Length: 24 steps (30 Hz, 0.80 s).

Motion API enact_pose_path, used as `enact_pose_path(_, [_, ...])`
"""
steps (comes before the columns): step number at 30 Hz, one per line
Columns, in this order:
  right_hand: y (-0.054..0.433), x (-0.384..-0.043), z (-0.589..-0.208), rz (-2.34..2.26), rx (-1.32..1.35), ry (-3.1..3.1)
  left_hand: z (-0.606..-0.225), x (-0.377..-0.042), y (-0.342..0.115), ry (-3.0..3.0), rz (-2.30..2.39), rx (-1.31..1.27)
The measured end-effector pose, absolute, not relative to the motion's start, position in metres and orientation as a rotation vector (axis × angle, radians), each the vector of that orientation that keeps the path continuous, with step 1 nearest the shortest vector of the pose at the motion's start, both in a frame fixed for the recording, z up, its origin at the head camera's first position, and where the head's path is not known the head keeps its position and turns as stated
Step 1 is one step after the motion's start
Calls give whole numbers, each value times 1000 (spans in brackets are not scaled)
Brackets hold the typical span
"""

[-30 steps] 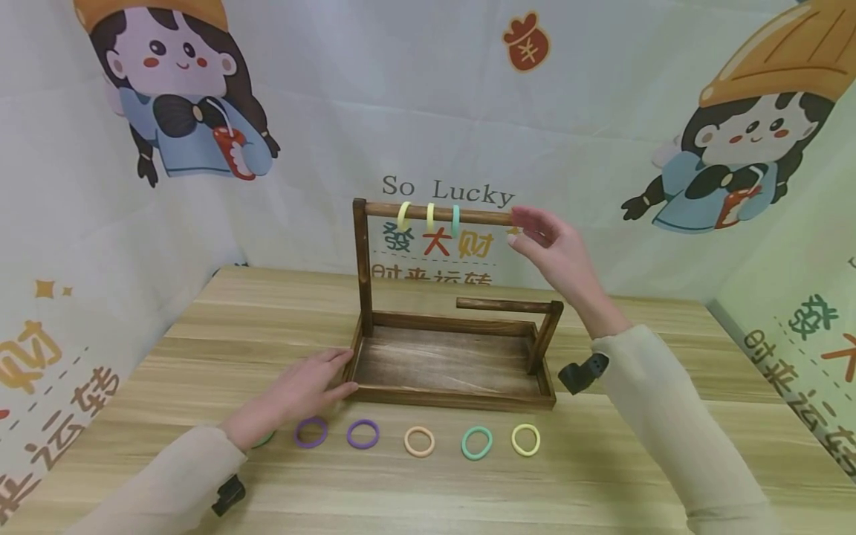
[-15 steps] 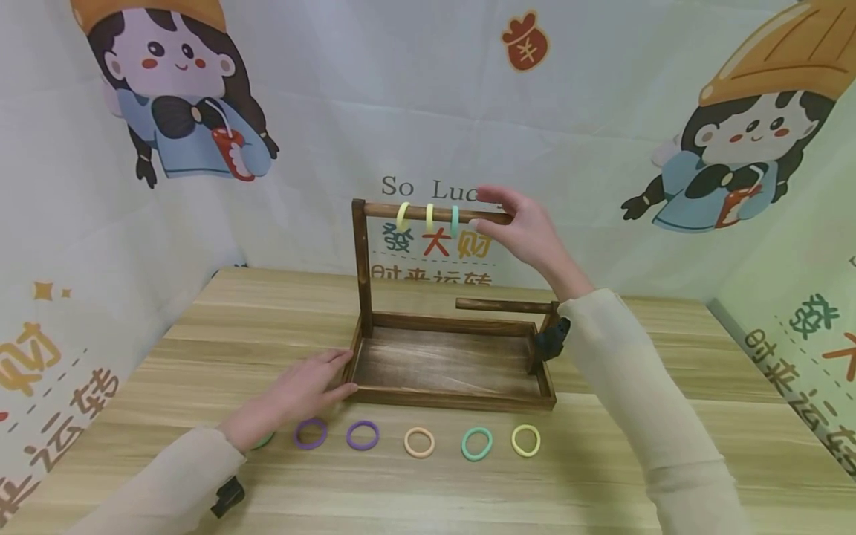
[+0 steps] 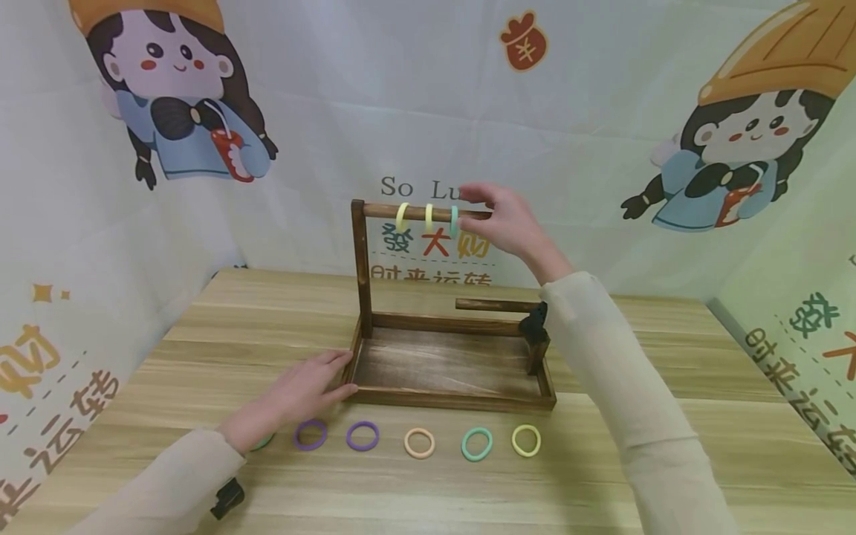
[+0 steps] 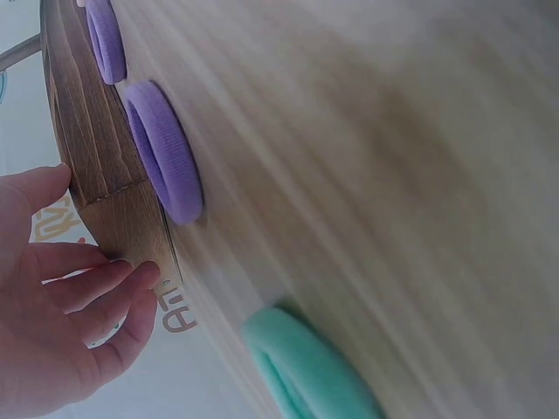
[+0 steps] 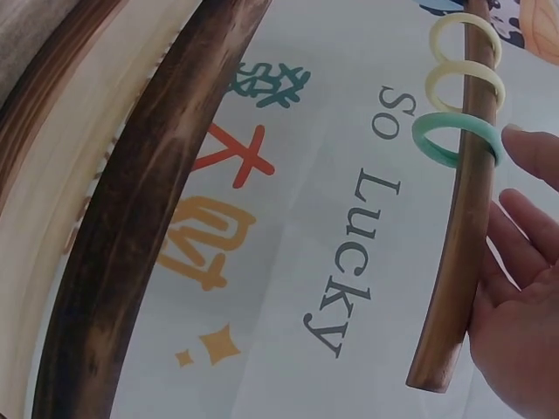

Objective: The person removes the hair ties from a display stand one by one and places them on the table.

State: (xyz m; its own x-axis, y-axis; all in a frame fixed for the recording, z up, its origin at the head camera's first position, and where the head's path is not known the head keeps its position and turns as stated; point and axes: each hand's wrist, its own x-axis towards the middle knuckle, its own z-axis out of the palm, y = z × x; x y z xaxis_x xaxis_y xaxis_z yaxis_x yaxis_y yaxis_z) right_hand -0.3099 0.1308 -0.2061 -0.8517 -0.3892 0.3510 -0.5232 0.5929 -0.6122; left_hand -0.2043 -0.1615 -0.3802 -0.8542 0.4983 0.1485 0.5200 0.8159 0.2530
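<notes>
My right hand [image 3: 508, 223] is at the upper rod [image 3: 381, 210] of a dark wooden stand, fingers spread around its free end. Its thumb tip lies close to a teal hair tie [image 5: 437, 148] hanging on that rod; whether they touch I cannot tell. Farther along hang two pale yellow hair ties, one [image 3: 402, 218] nearer the post and another [image 3: 429, 218] beside the teal one. At the stand's left end, my left hand [image 3: 304, 390] rests against the tray [image 3: 455, 401], thumb at the front corner and fingers extended along the side.
In front of the tray lie purple hair ties [image 3: 363, 448], an orange one [image 3: 419, 455], a teal one [image 3: 476, 459] and a yellow one [image 3: 526, 455]. A green one [image 3: 265, 441] is partly under the left forearm. A shorter lower rod [image 3: 495, 305] juts left from the right post.
My right hand has moved left along the upper rod, from its free end toward the teal hair tie. The left hand and the hair ties stay where they were.
</notes>
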Motion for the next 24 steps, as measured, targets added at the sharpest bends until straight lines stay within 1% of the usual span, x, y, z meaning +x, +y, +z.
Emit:
enact_pose_path(18, [120, -311, -213, 1003, 750, -2740, -380, -203, -161, -2866, -454, -845])
enact_pose_path(24, [118, -312, -214, 904, 737, -2737, -383, -206, -161, -2897, -439, -825])
